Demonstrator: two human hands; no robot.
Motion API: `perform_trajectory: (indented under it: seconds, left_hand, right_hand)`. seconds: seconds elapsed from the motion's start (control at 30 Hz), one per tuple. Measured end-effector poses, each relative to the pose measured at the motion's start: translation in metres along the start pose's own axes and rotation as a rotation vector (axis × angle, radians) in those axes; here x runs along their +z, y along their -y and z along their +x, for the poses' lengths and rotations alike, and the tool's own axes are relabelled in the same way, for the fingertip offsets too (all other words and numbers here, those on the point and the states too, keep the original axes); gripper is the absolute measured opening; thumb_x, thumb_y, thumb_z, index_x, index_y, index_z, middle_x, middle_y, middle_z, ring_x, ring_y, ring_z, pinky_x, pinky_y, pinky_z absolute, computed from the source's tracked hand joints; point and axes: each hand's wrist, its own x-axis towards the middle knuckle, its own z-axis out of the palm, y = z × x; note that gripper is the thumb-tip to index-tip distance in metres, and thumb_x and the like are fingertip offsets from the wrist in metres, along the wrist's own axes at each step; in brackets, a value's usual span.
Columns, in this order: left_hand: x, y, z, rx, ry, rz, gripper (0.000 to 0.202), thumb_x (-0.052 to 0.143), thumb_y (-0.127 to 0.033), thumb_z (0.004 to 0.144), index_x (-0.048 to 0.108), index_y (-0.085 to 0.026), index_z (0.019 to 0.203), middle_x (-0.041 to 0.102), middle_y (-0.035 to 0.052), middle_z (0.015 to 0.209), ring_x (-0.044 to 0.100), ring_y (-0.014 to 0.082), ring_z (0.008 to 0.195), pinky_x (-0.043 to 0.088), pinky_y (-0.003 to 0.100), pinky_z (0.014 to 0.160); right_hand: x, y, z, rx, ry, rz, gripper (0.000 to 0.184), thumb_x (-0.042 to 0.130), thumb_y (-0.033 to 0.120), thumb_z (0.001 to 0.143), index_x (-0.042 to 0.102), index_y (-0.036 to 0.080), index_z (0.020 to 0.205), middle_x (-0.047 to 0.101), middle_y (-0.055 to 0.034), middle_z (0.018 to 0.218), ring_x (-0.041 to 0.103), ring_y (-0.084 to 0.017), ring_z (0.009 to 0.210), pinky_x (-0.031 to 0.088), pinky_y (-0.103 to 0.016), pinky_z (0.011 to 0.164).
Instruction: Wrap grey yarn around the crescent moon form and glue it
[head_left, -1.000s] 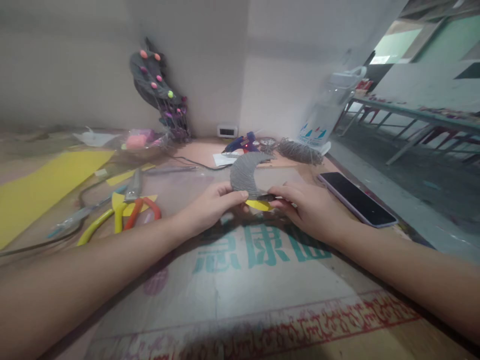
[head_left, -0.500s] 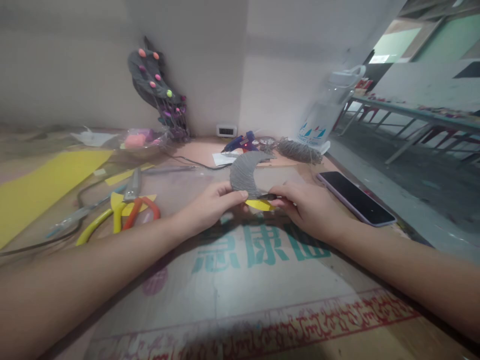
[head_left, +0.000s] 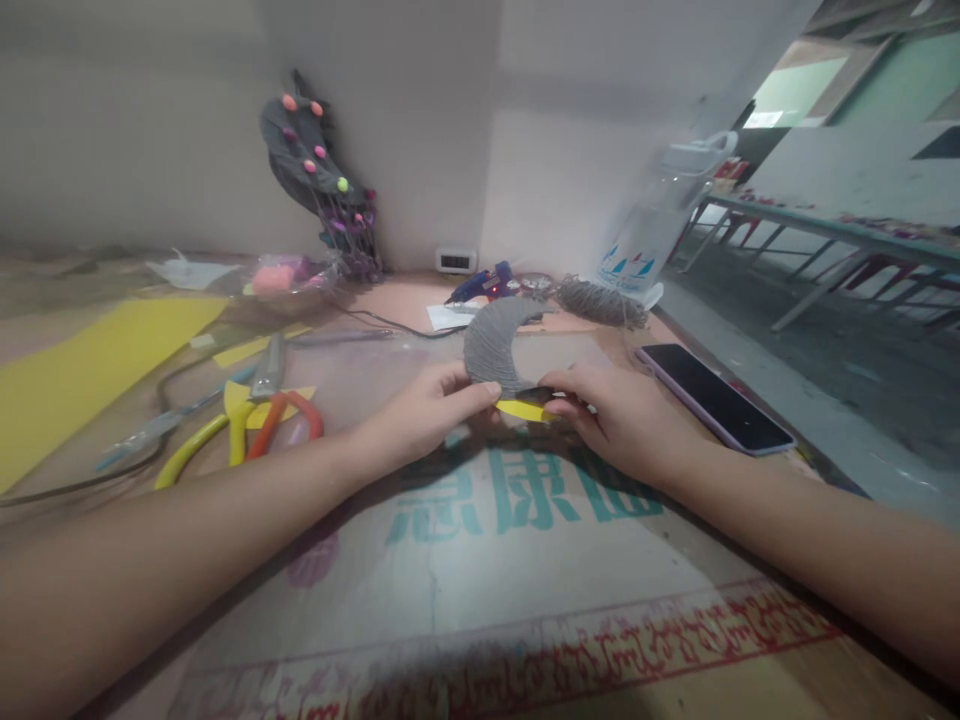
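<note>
Above the printed table, the left hand grips the lower part of a grey crescent between thumb and fingers, while the right hand pinches its lower tip, a yellow strip showing just beneath. A phone lies to the right; farther back are a glue gun and twine, with a bottle behind the twine.
</note>
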Motion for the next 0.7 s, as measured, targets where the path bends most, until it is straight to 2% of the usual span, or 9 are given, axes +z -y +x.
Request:
perform_trajectory:
  seconds: [0.37, 0.7]
  left_hand:
    - [-0.0009, -0.0003, 0.0010, -0.014, 0.015, -0.033, 0.027, 0.060, -0.041, 0.081, 0.065, -0.014, 0.077, 0.067, 0.0019, 0.071, 0.059, 0.0121, 0.065, 0.047, 0.024, 0.065]
    - [-0.0003, 0.0010, 0.0005, -0.011, 0.025, -0.067, 0.026, 0.061, -0.040, 0.081, 0.065, -0.015, 0.078, 0.068, 0.0035, 0.072, 0.061, 0.0130, 0.065, 0.049, 0.024, 0.064]
  right_hand:
    - [0.0007, -0.0007, -0.0004, -0.067, -0.023, -0.042, 0.040, 0.036, 0.039, 0.099, 0.067, 0.013, 0.101, 0.067, -0.0084, 0.077, 0.058, -0.018, 0.066, 0.038, -0.028, 0.059]
    - [0.0006, -0.0027, 0.0011, 0.017, 0.076, 0.101, 0.035, 0.039, 0.037, 0.097, 0.066, 0.015, 0.102, 0.070, -0.0091, 0.084, 0.061, -0.019, 0.076, 0.043, -0.029, 0.066]
